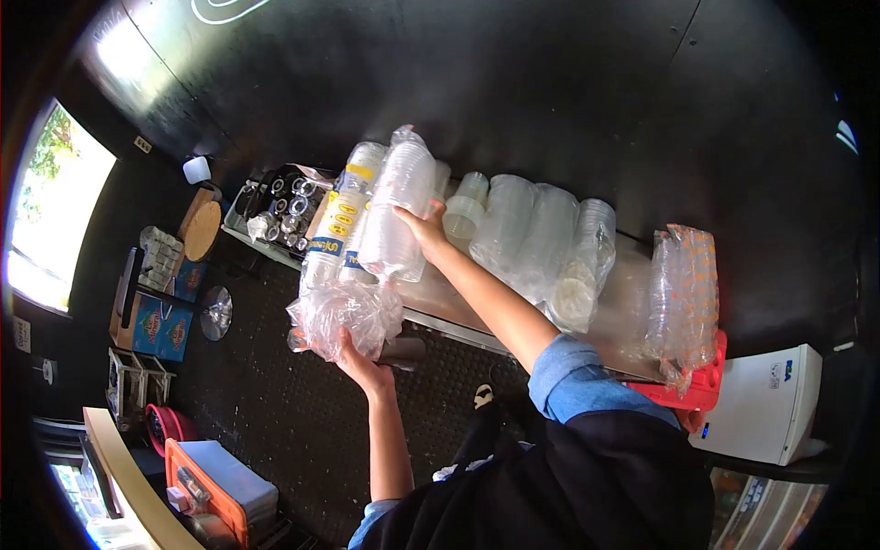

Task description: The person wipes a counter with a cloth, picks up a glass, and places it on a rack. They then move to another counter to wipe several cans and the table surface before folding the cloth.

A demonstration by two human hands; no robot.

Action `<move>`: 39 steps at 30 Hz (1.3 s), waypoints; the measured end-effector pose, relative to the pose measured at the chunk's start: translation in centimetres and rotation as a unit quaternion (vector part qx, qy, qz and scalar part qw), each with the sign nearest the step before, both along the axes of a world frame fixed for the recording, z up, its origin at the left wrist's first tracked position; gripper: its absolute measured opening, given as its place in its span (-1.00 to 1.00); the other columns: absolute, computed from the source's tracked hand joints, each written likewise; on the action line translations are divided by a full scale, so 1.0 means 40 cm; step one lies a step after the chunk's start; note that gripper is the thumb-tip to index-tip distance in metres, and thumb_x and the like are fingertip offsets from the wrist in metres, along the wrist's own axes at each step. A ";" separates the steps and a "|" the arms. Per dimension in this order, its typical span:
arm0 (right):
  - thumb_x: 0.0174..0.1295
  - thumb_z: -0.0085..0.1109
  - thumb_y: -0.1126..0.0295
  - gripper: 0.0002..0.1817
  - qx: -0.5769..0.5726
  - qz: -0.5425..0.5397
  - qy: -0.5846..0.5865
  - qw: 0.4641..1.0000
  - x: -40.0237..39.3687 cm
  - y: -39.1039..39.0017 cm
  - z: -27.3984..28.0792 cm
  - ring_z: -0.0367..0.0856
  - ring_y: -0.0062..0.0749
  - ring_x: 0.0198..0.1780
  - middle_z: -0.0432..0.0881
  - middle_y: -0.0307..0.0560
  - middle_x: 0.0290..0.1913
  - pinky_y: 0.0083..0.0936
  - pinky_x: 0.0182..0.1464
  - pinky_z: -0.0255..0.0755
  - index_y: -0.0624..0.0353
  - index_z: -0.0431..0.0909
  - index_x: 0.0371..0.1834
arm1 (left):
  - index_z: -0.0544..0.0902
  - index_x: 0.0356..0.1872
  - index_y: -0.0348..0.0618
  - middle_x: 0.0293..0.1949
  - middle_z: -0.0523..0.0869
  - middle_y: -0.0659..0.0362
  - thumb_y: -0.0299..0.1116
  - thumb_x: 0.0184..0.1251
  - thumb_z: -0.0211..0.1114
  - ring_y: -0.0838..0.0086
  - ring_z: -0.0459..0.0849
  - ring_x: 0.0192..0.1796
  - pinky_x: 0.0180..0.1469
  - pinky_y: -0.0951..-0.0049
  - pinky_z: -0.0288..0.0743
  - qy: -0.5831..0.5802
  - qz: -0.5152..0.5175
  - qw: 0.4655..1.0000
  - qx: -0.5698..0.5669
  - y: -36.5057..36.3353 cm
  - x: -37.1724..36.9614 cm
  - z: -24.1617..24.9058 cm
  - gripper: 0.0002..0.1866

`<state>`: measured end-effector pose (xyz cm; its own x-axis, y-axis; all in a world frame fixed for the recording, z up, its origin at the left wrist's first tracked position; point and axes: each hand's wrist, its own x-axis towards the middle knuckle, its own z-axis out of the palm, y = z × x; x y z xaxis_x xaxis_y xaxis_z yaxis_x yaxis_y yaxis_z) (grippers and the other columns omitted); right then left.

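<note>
My right hand (426,229) is wrapped round the side of a tall sleeve of stacked clear plastic cups (399,188), which leans over the metal counter (440,302). Lower down, my left hand (365,368) grips a crumpled clear plastic bag (344,316) from below, its fingers partly hidden by the film. Just left of the cup sleeve stands a stack of cups with blue and yellow print (337,220). Right of my right hand are loose clear cups (466,211) and more bagged cup stacks (536,225).
An orange-patterned cup pack (683,298) lies at the counter's right end, above a red crate (701,385) and a white appliance (765,403). A tray of metal-topped bottles or jars (289,211) sits left. On the left floor are blue boxes (163,330) and an orange-rimmed bin (220,490).
</note>
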<state>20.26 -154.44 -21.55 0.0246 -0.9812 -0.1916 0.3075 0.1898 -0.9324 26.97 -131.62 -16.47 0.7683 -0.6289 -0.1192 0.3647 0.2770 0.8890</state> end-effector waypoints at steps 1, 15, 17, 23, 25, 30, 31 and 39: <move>-0.11 0.48 0.06 0.16 0.005 -0.003 0.003 1.000 -0.002 0.000 0.000 0.37 -0.11 0.19 0.28 0.21 0.20 -0.21 0.18 0.35 0.24 -0.23 0.37 | 0.34 0.21 -0.28 0.11 0.47 0.02 -0.06 0.30 0.12 0.25 0.48 0.16 0.14 0.18 0.40 -0.035 0.008 0.999 -0.007 0.003 -0.006 0.001 -0.41; 0.02 0.37 0.32 -0.47 -0.135 -0.082 0.168 0.973 -0.620 0.282 0.081 0.49 -0.38 -0.03 0.44 -0.08 0.05 -0.42 -0.03 0.41 0.12 0.39 0.07 | 0.24 0.29 -0.24 0.17 0.42 0.02 -0.14 0.21 0.24 0.22 0.45 0.18 0.18 0.17 0.37 -0.028 -0.158 0.987 0.000 -0.024 -0.173 0.019 -0.32; -0.02 0.42 0.25 -0.40 -0.150 -0.276 0.247 0.917 -0.785 0.296 -0.072 0.48 -0.41 -0.09 0.45 -0.07 0.01 -0.46 -0.15 0.42 0.20 0.36 0.05 | 0.25 0.29 -0.25 0.18 0.40 0.03 -0.11 0.22 0.22 0.22 0.44 0.18 0.18 0.17 0.36 -0.011 -0.192 0.981 0.002 -0.021 -0.198 0.021 -0.32; -0.25 0.57 0.07 -0.11 0.273 -0.042 0.187 0.943 -0.888 0.381 -0.125 0.48 -0.35 0.03 0.47 0.02 0.02 -0.31 -0.18 0.53 0.29 0.29 0.11 | 0.28 0.27 -0.28 0.17 0.43 0.03 -0.15 0.23 0.25 0.27 0.44 0.17 0.16 0.23 0.37 0.057 -0.211 0.974 0.053 -0.050 -0.279 0.034 -0.34; -0.32 0.60 0.08 -0.06 0.226 -0.045 0.144 0.962 -0.854 0.379 -0.119 0.46 -0.29 0.08 0.47 0.07 0.05 -0.17 -0.12 0.52 0.31 0.29 0.11 | 0.24 0.29 -0.26 0.20 0.38 0.03 0.00 0.20 0.21 0.20 0.38 0.23 0.24 0.16 0.28 0.037 -0.266 0.962 0.050 -0.053 -0.301 0.043 -0.26; -0.32 0.61 0.12 0.11 0.232 -0.033 0.100 0.967 -0.843 0.361 -0.155 0.47 -0.20 0.10 0.35 0.08 0.16 -0.11 -0.13 0.52 0.21 0.00 0.24 | 0.23 0.30 -0.23 0.18 0.40 0.04 0.01 0.20 0.20 0.20 0.40 0.22 0.23 0.15 0.30 0.029 -0.250 0.966 0.055 -0.038 -0.356 0.072 -0.26; -0.34 0.62 0.17 0.12 0.259 -0.071 0.098 0.958 -0.838 0.362 -0.168 0.45 -0.20 0.13 0.33 0.08 0.18 -0.07 -0.13 0.51 0.20 -0.03 0.24 | 0.23 0.30 -0.22 0.18 0.41 0.04 0.01 0.20 0.20 0.20 0.40 0.22 0.23 0.15 0.30 0.029 -0.253 0.966 0.055 -0.030 -0.355 0.071 -0.26; -0.29 0.58 0.32 -0.02 0.211 -0.084 0.083 0.970 -0.814 0.428 -0.091 0.52 -0.18 0.03 0.39 0.11 0.09 -0.27 -0.04 0.55 0.21 0.03 0.15 | 0.30 0.24 -0.28 0.13 0.46 0.03 -0.14 0.22 0.20 0.25 0.48 0.13 0.13 0.22 0.39 0.090 -0.267 0.959 0.025 -0.057 -0.330 0.056 -0.37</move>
